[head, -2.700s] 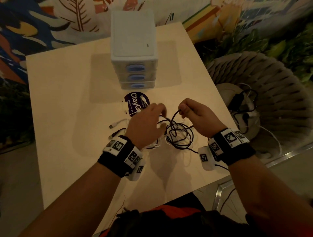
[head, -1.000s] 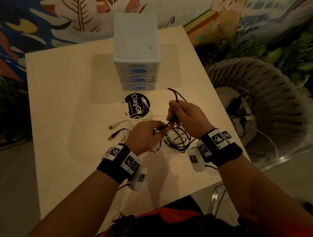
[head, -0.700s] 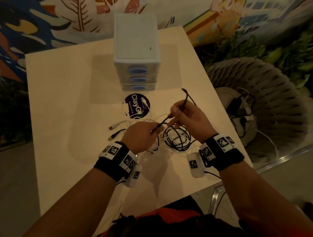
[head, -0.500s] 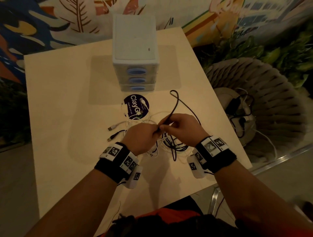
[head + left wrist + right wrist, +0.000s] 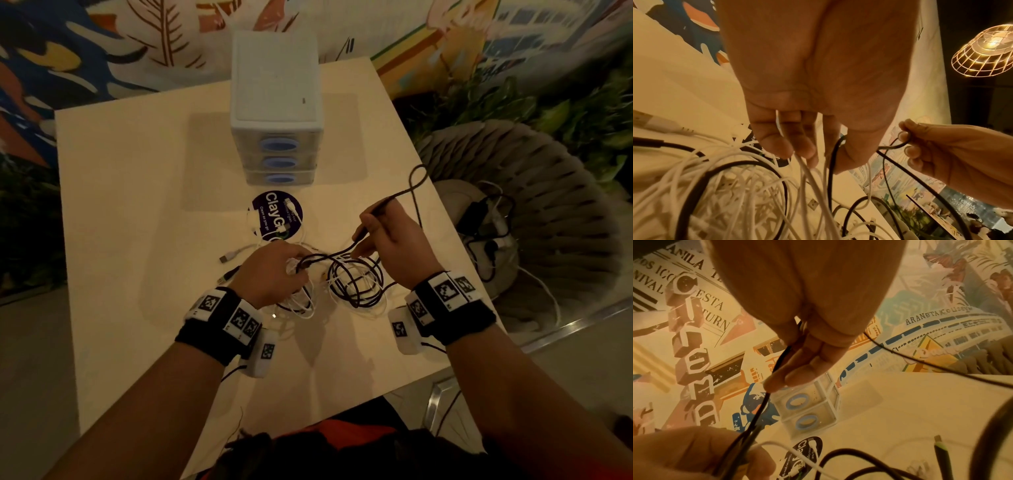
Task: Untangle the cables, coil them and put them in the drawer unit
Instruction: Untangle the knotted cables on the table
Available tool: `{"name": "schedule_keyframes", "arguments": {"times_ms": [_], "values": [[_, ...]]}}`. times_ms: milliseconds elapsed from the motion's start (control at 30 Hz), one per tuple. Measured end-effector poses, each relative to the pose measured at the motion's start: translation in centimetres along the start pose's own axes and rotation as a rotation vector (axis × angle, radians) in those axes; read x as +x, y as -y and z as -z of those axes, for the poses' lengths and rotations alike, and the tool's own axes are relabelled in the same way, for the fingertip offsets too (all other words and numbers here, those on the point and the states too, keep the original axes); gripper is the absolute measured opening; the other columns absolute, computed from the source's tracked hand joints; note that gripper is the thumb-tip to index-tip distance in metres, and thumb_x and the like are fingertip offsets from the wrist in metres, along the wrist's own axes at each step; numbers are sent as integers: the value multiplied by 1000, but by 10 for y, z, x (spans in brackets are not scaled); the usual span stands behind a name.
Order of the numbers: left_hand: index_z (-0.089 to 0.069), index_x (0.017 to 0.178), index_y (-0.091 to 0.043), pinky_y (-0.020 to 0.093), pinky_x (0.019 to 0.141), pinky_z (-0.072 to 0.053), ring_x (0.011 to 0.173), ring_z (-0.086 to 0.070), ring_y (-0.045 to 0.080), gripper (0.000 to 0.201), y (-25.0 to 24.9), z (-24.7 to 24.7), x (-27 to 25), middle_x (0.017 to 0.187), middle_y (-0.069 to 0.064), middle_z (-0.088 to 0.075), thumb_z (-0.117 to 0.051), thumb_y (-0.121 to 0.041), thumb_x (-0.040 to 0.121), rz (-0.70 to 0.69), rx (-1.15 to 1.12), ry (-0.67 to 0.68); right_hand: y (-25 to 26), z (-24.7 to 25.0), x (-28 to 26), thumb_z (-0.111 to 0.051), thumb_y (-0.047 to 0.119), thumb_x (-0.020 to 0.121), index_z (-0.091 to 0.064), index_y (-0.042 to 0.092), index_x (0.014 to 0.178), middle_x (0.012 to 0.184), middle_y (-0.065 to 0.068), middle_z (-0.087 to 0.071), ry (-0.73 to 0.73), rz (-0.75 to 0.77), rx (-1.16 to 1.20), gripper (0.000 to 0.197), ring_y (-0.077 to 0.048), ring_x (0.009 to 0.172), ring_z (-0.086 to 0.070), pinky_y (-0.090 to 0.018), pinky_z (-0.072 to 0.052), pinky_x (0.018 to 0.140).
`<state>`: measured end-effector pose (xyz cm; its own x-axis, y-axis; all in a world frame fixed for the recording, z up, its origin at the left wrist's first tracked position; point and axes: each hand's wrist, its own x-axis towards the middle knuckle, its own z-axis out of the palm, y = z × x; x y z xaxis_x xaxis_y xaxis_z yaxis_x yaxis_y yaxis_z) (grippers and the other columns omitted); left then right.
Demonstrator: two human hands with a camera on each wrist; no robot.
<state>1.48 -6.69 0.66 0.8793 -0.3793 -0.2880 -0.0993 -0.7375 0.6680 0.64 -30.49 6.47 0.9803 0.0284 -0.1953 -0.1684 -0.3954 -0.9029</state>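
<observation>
Both hands pinching black cable (image 5: 342,255), tangle near table (image 5: 137,205) front edge.

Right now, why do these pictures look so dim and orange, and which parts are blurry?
Head view: dim warm light, soft shadows under both wrists on the table. Left wrist view: a glowing wire lamp explains the orange cast; white cables smear. Right wrist view: near black cable is blurred.

1. We note a round purple sticker (image 5: 276,215) on the table (image 5: 137,212), reading "ClayG…".
2. Right of the table stands a wicker chair (image 5: 561,219), gear (image 5: 486,222) on its seat.
3. Painted mural (image 5: 85,44) behind.
4. Lit wire lamp (image 5: 986,53) overhead.
</observation>
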Motion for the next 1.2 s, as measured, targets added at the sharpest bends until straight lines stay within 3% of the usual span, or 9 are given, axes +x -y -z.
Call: {"name": "schedule_keyframes", "arguments": {"times_ms": [200,300,467,633,767,867,967,1033,1200], "values": [[-46,146,-44,29,91,-49,113,-54,7,78,-7,0,-4,130,-10,-50,-78,-62,77,-86,-23,-21,4,-1,3,-47,19,108,-47,7,108,86,-12,-71,-16,-72,245,12,-35,69,-74,-46,-62,71],[-60,136,-41,30,88,-50,106,-56,8,59,-18,-1,-2,119,-10,-57,-59,-72,85,-212,80,-90,8,-2,5,-46,20,108,-46,12,105,83,-11,-70,-30,-73,369,9,-36,66,-73,-50,-61,72],[-69,120,-33,38,75,-51,83,-59,9,44,-24,-3,0,87,-13,-64,-36,-56,104,-245,133,-51,11,2,5,-46,22,108,-48,14,106,80,-11,-70,-77,-91,454,9,-35,63,-72,-51,-59,72],[-66,117,-37,17,56,-38,58,-55,3,26,-39,18,-17,64,-15,-59,-41,-41,108,-202,-196,-86,-5,9,1,-49,42,105,-65,15,96,75,-8,-74,-52,-135,195,33,-29,67,-74,-38,-57,67],[-65,96,-35,26,49,-33,47,-42,7,26,-46,38,-26,54,-4,-47,-43,-42,108,-223,-275,-154,-33,39,-6,-61,47,97,-59,31,104,72,4,-68,-301,-37,-229,17,-12,66,-67,-30,-52,66],[-61,91,-33,31,52,-40,51,-49,13,25,-52,47,-29,60,-5,-57,-43,-36,108,-239,-303,-281,-63,64,-11,-70,55,87,-54,34,120,88,11,-61,-412,-246,-298,42,-11,80,-63,-30,-49,73],[-61,94,-28,22,58,-37,57,-48,5,25,-52,51,-30,66,-19,-57,-41,-28,109,-249,-374,-388,-84,67,-20,-55,81,79,-64,27,111,98,4,-67,-162,-437,-428,64,-18,93,-62,-33,-45,80],[-62,98,-21,28,57,-33,54,-41,6,27,-50,51,-29,64,-18,-54,-40,-30,109,-249,-402,-410,-92,56,-25,-48,89,75,-72,24,98,95,2,-72,7,-434,-437,73,-19,91,-65,-38,-51,83],[-64,109,-25,32,61,-40,61,-49,21,26,-51,50,-27,66,-3,-51,-39,-32,109,-248,-391,-374,-93,31,-23,-65,51,93,-75,20,91,81,0,-76,40,-369,-246,33,-14,77,-72,-39,-57,78]]}}
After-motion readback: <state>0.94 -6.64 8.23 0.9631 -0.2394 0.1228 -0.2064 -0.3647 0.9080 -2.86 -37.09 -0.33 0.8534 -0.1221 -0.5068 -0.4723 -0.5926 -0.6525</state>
